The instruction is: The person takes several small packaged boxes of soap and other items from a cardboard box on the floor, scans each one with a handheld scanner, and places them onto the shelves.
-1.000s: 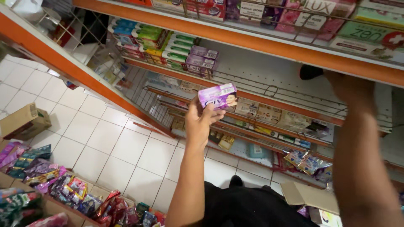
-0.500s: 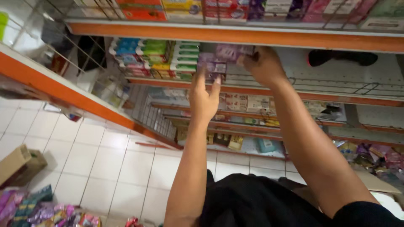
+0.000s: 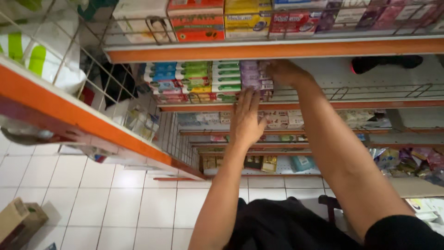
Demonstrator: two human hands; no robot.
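Cardboard box [image 3: 18,222] on white tiled floor [image 3: 115,208], perhaps empty

Orange-edged shelf [image 3: 370,104] with stacked coloured boxes [image 3: 217,81]

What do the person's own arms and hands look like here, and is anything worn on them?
Both forearms are bare. The left hand and right hand show no gloves, rings or watch. A black sleeve edge covers the right upper arm; no left sleeve is in view.
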